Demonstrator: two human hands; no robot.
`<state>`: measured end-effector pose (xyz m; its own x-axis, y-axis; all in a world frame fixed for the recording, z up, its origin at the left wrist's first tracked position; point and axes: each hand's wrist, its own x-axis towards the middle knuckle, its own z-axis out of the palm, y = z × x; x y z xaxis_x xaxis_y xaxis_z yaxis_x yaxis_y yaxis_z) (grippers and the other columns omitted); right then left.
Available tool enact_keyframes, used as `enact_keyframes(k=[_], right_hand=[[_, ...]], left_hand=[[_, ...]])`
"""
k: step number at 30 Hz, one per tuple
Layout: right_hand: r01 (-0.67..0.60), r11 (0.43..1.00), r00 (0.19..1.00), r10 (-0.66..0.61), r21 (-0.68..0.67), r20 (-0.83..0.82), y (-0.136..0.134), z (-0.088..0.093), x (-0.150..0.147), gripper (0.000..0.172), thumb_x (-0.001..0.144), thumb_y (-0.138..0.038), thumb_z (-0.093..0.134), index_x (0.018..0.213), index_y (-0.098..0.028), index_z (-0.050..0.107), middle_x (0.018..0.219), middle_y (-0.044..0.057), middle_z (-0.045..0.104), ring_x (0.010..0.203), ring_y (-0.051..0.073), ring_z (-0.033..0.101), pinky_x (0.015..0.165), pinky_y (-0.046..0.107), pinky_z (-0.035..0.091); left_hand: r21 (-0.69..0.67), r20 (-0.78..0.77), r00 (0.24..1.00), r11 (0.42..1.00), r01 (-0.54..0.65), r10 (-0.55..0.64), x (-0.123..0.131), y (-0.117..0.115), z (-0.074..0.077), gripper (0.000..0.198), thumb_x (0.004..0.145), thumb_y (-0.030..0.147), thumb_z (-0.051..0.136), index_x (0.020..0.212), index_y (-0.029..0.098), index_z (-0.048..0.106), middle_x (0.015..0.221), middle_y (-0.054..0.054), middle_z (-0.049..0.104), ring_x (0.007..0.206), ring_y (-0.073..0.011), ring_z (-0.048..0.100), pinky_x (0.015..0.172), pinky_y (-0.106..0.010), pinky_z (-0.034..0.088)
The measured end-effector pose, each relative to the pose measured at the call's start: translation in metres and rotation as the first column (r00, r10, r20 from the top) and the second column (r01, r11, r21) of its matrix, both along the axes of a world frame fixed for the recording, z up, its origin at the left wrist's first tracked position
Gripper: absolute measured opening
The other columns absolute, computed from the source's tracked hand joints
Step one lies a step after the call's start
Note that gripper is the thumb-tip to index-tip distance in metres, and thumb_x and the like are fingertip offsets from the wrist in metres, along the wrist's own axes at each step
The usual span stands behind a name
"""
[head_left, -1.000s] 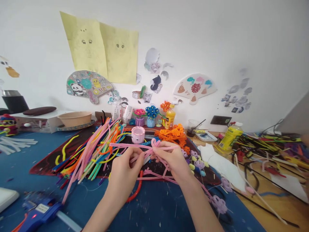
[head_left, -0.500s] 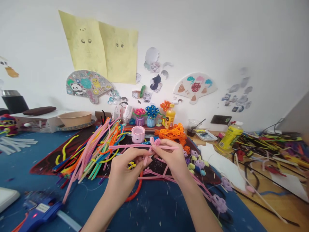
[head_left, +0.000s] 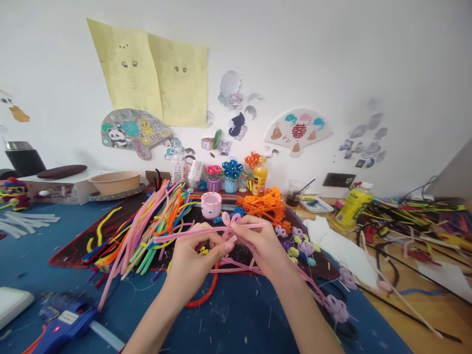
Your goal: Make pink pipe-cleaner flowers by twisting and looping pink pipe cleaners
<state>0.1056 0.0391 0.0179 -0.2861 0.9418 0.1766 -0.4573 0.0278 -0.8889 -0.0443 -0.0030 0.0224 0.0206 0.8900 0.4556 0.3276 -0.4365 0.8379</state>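
Observation:
Both hands meet above the dark mat (head_left: 73,246) at a pink pipe cleaner (head_left: 184,232) that has small loops twisted at its middle. My left hand (head_left: 195,263) is closed, pinching the stem just below the loops. My right hand (head_left: 260,243) is closed too, fingertips gripping the looped part from the right. One long pink end sticks out to the left over a heap of coloured pipe cleaners (head_left: 147,231). More pink stems (head_left: 239,268) lie on the mat under my hands.
A blue glue gun (head_left: 62,324) lies at the front left. A pink cup (head_left: 211,204), small flower pots (head_left: 223,178), an orange bottle (head_left: 260,179) and orange loops (head_left: 267,204) stand behind. A yellow glue bottle (head_left: 353,205) and tangled pipe cleaners (head_left: 413,221) are at right.
My hands have shifted slightly left and closer together. The looped middle of the pink pipe cleaner has been twisted tighter, and its long left end has dipped lower.

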Motion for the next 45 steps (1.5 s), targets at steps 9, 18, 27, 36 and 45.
enact_keyframes(k=[9, 18, 27, 36, 45], right_hand=[[-0.041, 0.999, 0.997, 0.044, -0.036, 0.066, 0.001, -0.002, -0.001, 0.025, 0.063, -0.035, 0.083, 0.07, -0.014, 0.072, 0.066, 0.004, 0.07, 0.062, 0.014, 0.066, 0.059, 0.024, 0.055], [-0.032, 0.999, 0.996, 0.029, 0.026, 0.081, -0.001, -0.002, -0.002, 0.028, 0.059, -0.026, 0.085, 0.08, -0.016, 0.07, 0.067, 0.001, 0.07, 0.061, 0.014, 0.066, 0.06, 0.024, 0.052], [0.094, 0.979, 0.992, -0.108, 0.18, 0.069, -0.001, -0.001, -0.001, 0.032, 0.067, -0.023, 0.079, 0.088, -0.021, 0.055, 0.068, -0.005, 0.063, 0.061, 0.011, 0.059, 0.062, 0.023, 0.048], [0.185, 0.883, 0.969, -0.237, 0.432, 0.068, -0.01, -0.002, -0.009, 0.039, 0.076, -0.015, 0.07, 0.09, -0.026, 0.036, 0.073, -0.006, 0.066, 0.068, 0.013, 0.064, 0.069, 0.027, 0.049], [0.167, 0.866, 0.977, -0.208, 0.47, 0.037, -0.012, -0.005, -0.014, 0.039, 0.079, -0.014, 0.068, 0.09, -0.026, 0.033, 0.081, -0.004, 0.069, 0.071, 0.014, 0.067, 0.068, 0.028, 0.053]], left_hand=[[-0.18, 0.113, 0.993, 0.984, -0.011, 0.032, 0.001, -0.002, 0.007, 0.036, 0.073, 0.04, 0.07, 0.052, 0.016, 0.051, 0.049, 0.004, 0.042, 0.05, -0.009, 0.033, 0.047, -0.023, 0.025], [-0.164, 0.156, 0.988, 0.986, 0.038, -0.012, -0.002, -0.001, 0.006, 0.032, 0.073, 0.034, 0.07, 0.053, 0.016, 0.052, 0.054, 0.003, 0.048, 0.053, -0.0098, 0.039, 0.05, -0.022, 0.031], [-0.184, 0.124, 0.992, 0.982, 0.035, -0.012, -0.001, 0.001, 0.008, 0.029, 0.078, 0.044, 0.064, 0.076, 0.015, 0.066, 0.071, -0.003, 0.063, 0.066, -0.0157, 0.056, 0.058, -0.024, 0.042], [-0.445, 0.706, 0.704, 0.821, 0.358, 0.076, 0.003, 0.001, 0.002, 0.02, 0.063, 0.024, 0.08, 0.073, 0.011, 0.07, 0.067, -0.002, 0.062, 0.057, -0.0078, 0.05, 0.053, -0.018, 0.041], [-0.399, 0.798, 0.596, 0.818, 0.416, 0.086, 0.003, 0.0, 0.002, 0.013, 0.062, 0.012, 0.077, 0.072, 0.009, 0.07, 0.066, -0.002, 0.063, 0.057, -0.0067, 0.053, 0.056, -0.016, 0.045]])
